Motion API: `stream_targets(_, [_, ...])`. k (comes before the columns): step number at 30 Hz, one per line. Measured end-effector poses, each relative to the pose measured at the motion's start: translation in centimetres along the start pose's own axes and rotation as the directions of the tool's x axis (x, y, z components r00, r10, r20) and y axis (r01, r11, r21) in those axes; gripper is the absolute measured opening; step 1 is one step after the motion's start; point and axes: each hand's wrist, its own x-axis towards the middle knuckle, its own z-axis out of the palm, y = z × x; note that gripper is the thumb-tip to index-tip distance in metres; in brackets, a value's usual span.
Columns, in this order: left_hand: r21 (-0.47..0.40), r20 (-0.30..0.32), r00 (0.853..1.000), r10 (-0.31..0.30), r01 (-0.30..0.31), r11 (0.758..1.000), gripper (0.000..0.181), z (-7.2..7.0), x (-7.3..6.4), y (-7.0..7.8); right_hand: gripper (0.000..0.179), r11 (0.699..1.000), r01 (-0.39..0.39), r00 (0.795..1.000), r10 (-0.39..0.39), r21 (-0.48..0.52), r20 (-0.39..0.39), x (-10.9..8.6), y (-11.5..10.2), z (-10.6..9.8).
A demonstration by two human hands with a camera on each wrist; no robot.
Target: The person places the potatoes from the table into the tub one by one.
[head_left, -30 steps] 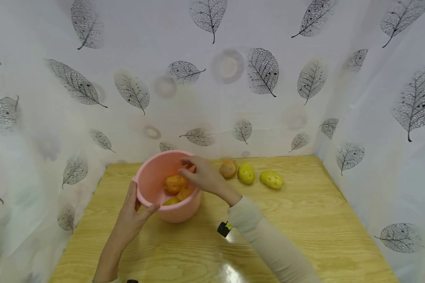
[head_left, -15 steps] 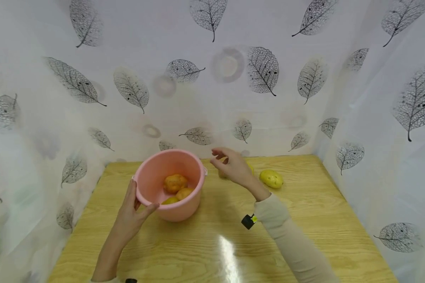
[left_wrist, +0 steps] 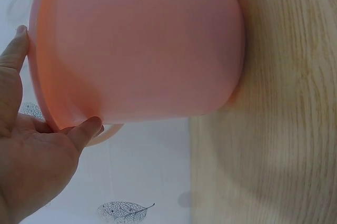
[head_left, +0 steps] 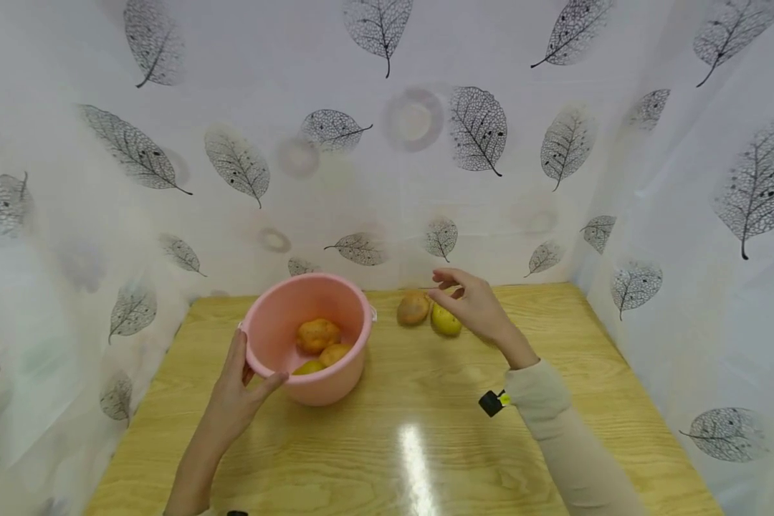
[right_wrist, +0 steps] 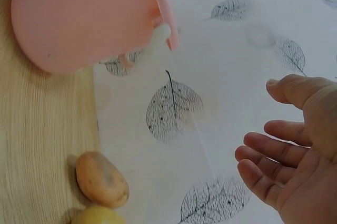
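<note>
A pink plastic bucket [head_left: 325, 387] stands on the table at left of centre, and my left hand [head_left: 235, 401] grips its near left rim, with the thumb against the outer wall in the left wrist view. Inside lie two brownish potatoes [head_left: 318, 335] and a yellow one [head_left: 309, 367]. My right hand [head_left: 477, 304] hovers over the back of the table, fingers loosely bent and holding nothing. Just left of it are a brown potato [head_left: 413, 308] and a yellow potato [head_left: 447, 322]. Another yellow potato is hidden behind the right hand and wrist.
The wooden table [head_left: 335, 459] backs onto a white curtain [head_left: 387, 186] with a leaf print, which also hangs at both sides. A pale carrying handle [left_wrist: 108, 134] hangs at the bucket's side. A small black camera [head_left: 490, 403] sits on the right sleeve.
My right hand has left the inside of the bucket and travelled right, over the brown and yellow potatoes. The left hand and the bucket keep their place.
</note>
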Motion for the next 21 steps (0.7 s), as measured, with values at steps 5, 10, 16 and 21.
stream_targets(5, [-0.006, 0.002, 1.000, 0.005, -0.005, 1.000, 0.111, -0.1, 0.0, -0.1, 0.046, 0.999, -0.029, 1.000, 0.029, -0.033, -0.012, -0.7, 1.1, -1.5])
stream_targets(10, [-0.015, 0.004, 1.000, 0.012, -0.011, 1.000, 0.111, 0.0, 0.0, -0.2, 0.047, 0.995, -0.068, 0.998, 0.067, -0.067, -0.017, -1.7, 2.4, -2.9])
stream_targets(16, [0.005, 0.002, 1.000, -0.007, 0.007, 1.000, 0.111, 0.0, 0.0, -0.1, 0.049, 0.991, -0.100, 0.995, 0.098, -0.090, -0.022, -2.9, 3.7, -4.7])
stream_targets(21, [0.010, 0.000, 1.000, -0.005, 0.005, 1.000, 0.111, 0.0, -0.1, 0.3, 0.052, 0.984, -0.125, 0.992, 0.120, -0.126, -0.048, -3.8, 4.8, -6.1])
